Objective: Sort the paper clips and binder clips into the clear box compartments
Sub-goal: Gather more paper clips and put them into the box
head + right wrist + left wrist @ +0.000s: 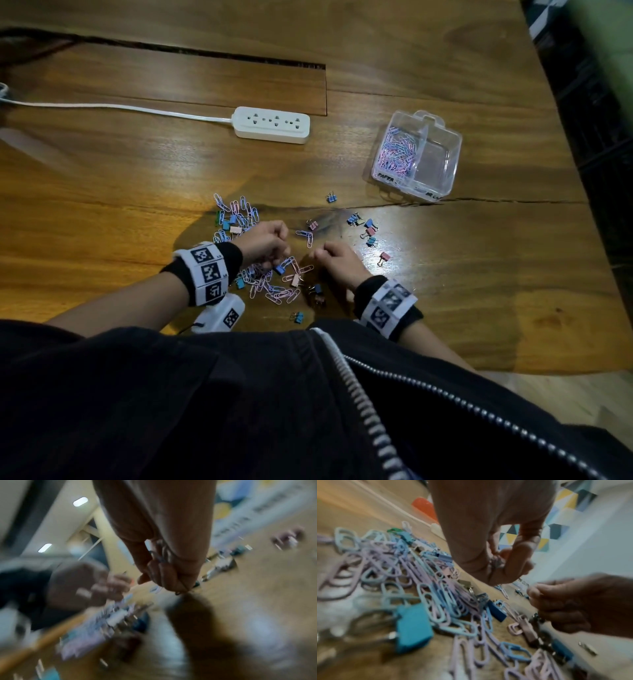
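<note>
Pastel paper clips and small binder clips lie in a loose pile [270, 284] [426, 588] on the wooden table, under and behind my hands. My left hand [279, 245] [501, 566] hovers over the pile, its fingers curled round a few paper clips [495, 561]. My right hand [322, 253] [163, 574] is just right of it in a fist, with paper clips [162, 553] showing inside. The clear box [452, 161] stands at the far right. Its left compartment [397, 150] holds many paper clips; the right compartment [433, 161] looks empty.
More binder clips [368, 229] are scattered between my hands and the box, one blue [331, 198] and one pink [384, 257] apart from the rest. A white power strip [272, 124] with its cable [102, 106] lies farther back. The table edge [565, 137] runs close behind the box.
</note>
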Demonstrator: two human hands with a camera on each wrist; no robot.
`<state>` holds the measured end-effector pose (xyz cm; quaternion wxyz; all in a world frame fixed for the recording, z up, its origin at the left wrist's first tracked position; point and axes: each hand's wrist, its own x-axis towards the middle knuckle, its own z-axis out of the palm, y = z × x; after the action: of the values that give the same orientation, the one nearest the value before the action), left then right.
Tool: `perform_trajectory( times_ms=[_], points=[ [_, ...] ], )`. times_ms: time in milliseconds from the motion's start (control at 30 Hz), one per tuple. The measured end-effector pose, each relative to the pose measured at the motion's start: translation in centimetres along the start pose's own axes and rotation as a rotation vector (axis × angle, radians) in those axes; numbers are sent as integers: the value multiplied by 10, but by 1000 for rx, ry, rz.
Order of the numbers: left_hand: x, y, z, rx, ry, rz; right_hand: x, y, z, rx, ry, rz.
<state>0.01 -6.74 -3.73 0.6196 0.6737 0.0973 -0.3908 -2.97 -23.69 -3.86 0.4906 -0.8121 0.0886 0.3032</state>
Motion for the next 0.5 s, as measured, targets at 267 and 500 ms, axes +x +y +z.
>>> perform_trajectory(
  times_ms=[267,500],
  points=[
    [-1,-3,14,1276,-56,192,3,11,7,-735,41,-209],
    [2,-9,17,1389,-46,255,0,11,-8,-416,102,-154]
  ],
)
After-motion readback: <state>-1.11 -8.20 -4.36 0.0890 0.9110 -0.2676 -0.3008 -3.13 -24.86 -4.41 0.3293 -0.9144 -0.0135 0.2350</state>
